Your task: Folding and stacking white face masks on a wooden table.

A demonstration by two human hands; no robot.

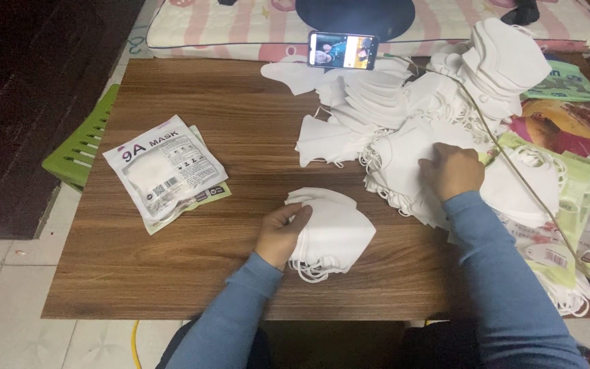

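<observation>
My left hand (280, 232) rests on the left edge of a small stack of folded white face masks (332, 232) near the front of the wooden table (192, 273), thumb on top. My right hand (452, 169) reaches into a big loose heap of white masks (390, 116) at the table's right, fingers curled on one of them. Both arms wear blue sleeves.
Two sealed mask packets (165, 171) lie stacked at the left of the table. A phone (343, 50) with a lit screen stands at the far edge. Empty green and white packets (582, 198) pile at the right. A green stool (80, 147) stands left of the table.
</observation>
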